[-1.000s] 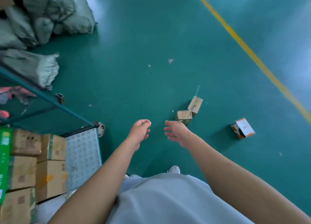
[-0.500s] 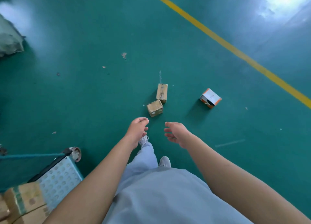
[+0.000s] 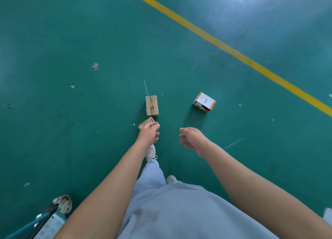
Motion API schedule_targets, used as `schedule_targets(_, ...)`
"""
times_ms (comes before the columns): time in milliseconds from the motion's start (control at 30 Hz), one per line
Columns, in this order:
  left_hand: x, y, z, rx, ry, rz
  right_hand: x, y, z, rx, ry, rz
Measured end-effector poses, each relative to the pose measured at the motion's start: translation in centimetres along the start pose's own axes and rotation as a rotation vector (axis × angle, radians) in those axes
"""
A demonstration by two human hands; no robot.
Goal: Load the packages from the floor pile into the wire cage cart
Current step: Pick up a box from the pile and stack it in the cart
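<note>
Packages lie scattered on a green floor (image 3: 71, 41) as a person in light grey clothing reaches down toward them with both bare arms extended. At lower left, a corner of the wire cage cart (image 3: 48, 222) shows only a teal bar, a perforated panel and one worn caster (image 3: 63, 203); the rest is cut off by the frame edge. The left hand (image 3: 149, 133) hangs above a small brown box (image 3: 145, 122), its fingers loosely curled and holding nothing; it covers the near part of that box, and whether it touches the cardboard cannot be told. Just beyond stands a second, longer brown carton (image 3: 152, 106) with dark printing along its taped top, close to the first. The right hand (image 3: 191, 138) hovers over bare floor, grip relaxed and wide, fingers spread toward the left. Farther right, well apart from the brown pair, a white-and-orange box (image 3: 204, 102) sits tilted at an angle. A yellow line (image 3: 233, 50) crosses the floor diagonally behind it. Two pale shoes peek out beneath the person's trousers.
</note>
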State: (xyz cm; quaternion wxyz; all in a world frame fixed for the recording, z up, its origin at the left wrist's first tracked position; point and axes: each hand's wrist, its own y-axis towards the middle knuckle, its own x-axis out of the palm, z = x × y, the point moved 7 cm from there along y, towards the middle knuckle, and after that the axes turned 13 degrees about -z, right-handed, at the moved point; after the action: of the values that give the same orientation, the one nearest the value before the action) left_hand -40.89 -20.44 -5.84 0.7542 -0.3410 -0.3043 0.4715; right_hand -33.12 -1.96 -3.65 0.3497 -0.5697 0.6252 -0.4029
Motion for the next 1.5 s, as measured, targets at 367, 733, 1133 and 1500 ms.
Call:
schedule_targets(367, 9.4, 8.2, 8.4, -0.087, 0.205, -0.157, -10.6, 2.0, -0.9, 0.029, 0.354, 0.09)
schedule_targets(733, 26.5, 15.7, 13.5, -0.188, 0.409, -0.145, -29.8, 6.0, -0.6, 0.025, 0.637, 0.041)
schedule_targets(1133, 37.7, 27.5, 16.4, -0.315, 0.433, -0.094, -46.0, 13.6, -0.2, 0.142, 0.613, 0.057)
schedule_targets(1500, 39.0, 44.6, 10.3, -0.466, 0.518, -0.161, -50.5, 27.9, 3.1, 0.272, 0.529, 0.051)
